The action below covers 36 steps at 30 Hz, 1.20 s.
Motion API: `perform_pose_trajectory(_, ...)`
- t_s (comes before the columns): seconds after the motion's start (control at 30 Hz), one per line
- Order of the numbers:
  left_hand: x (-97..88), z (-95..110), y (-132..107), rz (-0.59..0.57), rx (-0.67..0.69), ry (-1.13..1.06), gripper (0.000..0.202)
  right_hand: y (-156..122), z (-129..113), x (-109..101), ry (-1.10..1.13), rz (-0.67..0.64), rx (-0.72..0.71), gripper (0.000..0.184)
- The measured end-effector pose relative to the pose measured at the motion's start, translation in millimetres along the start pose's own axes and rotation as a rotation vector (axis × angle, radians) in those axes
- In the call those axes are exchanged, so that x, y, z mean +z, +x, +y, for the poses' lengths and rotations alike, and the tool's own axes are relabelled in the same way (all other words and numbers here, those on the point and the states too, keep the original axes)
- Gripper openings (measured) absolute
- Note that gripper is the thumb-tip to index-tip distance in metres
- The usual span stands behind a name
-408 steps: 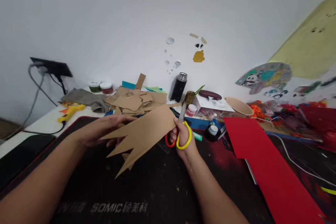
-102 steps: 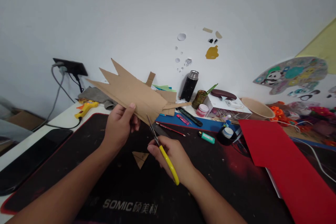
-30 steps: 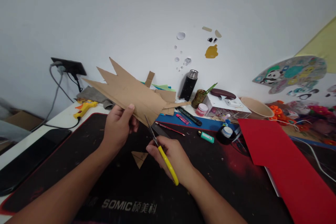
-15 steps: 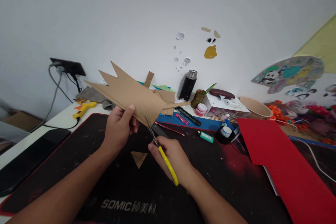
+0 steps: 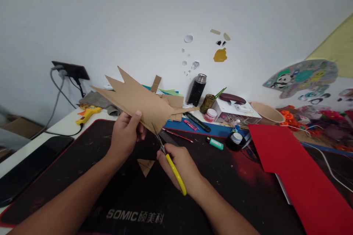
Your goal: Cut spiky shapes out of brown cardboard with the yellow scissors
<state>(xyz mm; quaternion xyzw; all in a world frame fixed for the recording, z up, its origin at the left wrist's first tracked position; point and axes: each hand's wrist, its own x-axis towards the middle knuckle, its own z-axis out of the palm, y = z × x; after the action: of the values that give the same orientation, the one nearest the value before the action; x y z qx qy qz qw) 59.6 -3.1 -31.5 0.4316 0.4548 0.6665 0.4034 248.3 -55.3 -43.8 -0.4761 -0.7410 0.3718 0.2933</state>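
Note:
A brown cardboard cutout (image 5: 138, 99) with jagged points on its left and a thin strip at its right is held up over the desk mat. My left hand (image 5: 128, 128) pinches its lower edge, thumb on top and fingers underneath. In my right hand (image 5: 180, 167) is a pair of scissors (image 5: 174, 174) with yellow handles. The blades reach up to the cutout's lower edge, one lying over its face. On the mat below, between my hands, lies a small cardboard triangle (image 5: 146, 167).
A black mat (image 5: 132, 194) covers the desk. Behind stand a thermos (image 5: 197, 90), a pink-lidded jar (image 5: 210, 115) and a cutter (image 5: 198, 122). A green lighter-like item (image 5: 215, 143) lies right of my hands, near red sheets (image 5: 292, 161). A yellow glue gun (image 5: 87, 114) rests left.
The cutout's left points have dipped slightly, and the whole view has shifted a little. Both hands keep their holds, and the scissors remain at the same edge.

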Motion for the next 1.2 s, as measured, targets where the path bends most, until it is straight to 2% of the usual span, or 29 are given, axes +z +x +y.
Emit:
perform_pose_trajectory(0.5, 0.1, 0.4, 0.0, -0.008, -0.01, 0.003, 0.032, 2.7, 15.8, 14.2, -0.072, 0.087, -0.018, 0.031)
perform_pose_trajectory(0.67, 1.0, 1.7, -0.9, -0.015, 0.0, -0.004, 0.032, 2.5, 14.7, 15.8, -0.065, 0.075, -0.027, 0.029)
perform_pose_trajectory(0.93, 5.1, 7.3, -3.9, -0.008, -0.014, -0.001, 0.035, 0.0, 6.7, 12.5, -0.017, 0.066, -0.021, 0.03)
perform_pose_trajectory(1.2, -5.1, 7.2, 5.3, 0.031, -0.054, 0.011, 0.036, 1.5, 4.8, 3.0, -0.042, 0.006, -0.04, 0.023)
